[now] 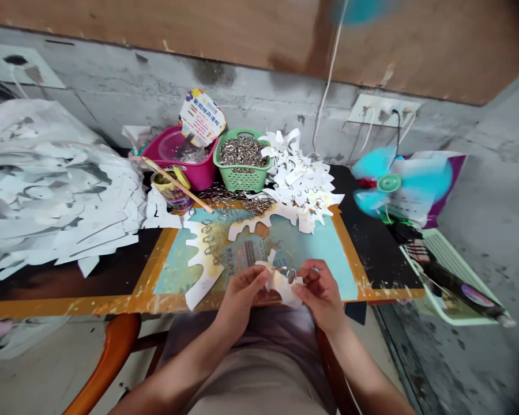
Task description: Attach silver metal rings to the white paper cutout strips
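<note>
Between my two hands, close to the table's front edge, is a small white cut-out piece (286, 293) with notched edges. My left hand (253, 285) pinches its left side, and my right hand (316, 288) grips its right side. Metal rings (290, 273) show at the piece's upper edge between my fingers. A longer white notched strip (205, 271) lies to the left, with a row of metal rings (210, 245) along it. Behind my hands a curved white strip (263, 218) lies near a loose heap of metal rings (257, 206).
A green basket (246, 181) full of metal rings stands at the back beside a pink basket (201, 173). A can (173, 190) has a wooden stick (179, 184) across it. White cut-outs (60, 196) pile up left, more (300, 173) at back right. A blue-bladed fan (388, 183) stands right.
</note>
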Action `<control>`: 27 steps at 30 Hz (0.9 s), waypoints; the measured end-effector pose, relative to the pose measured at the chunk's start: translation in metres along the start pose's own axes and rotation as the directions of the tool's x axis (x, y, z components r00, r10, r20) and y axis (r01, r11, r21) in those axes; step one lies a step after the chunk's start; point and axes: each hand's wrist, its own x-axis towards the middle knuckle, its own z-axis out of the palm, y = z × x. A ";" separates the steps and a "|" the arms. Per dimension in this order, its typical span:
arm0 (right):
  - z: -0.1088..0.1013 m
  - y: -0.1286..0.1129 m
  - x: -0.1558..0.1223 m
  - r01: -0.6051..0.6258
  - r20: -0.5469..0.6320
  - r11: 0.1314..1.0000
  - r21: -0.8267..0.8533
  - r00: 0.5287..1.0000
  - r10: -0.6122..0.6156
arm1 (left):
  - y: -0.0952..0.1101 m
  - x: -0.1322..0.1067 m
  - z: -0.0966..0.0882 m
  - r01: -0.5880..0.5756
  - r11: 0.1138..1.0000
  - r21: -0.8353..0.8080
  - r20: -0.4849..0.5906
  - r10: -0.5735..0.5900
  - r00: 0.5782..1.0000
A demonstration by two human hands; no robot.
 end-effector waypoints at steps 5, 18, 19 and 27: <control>-0.005 -0.003 0.003 -0.034 0.178 0.998 0.053 0.984 0.024 | -0.005 0.010 0.003 -0.112 0.988 -0.107 -0.146 0.095 0.985; 0.031 -0.012 0.029 0.154 0.098 0.841 -0.519 0.988 -0.120 | -0.005 0.007 0.000 -0.208 0.978 0.001 -0.225 0.203 0.953; 0.032 -0.012 0.030 0.183 0.113 0.811 -0.556 0.983 -0.144 | -0.006 0.007 -0.001 -0.208 0.978 -0.004 -0.233 0.201 0.952; 0.032 0.000 0.031 0.057 -0.006 0.884 -0.464 0.998 -0.067 | -0.008 0.009 -0.006 -0.222 0.975 0.003 -0.267 0.215 0.940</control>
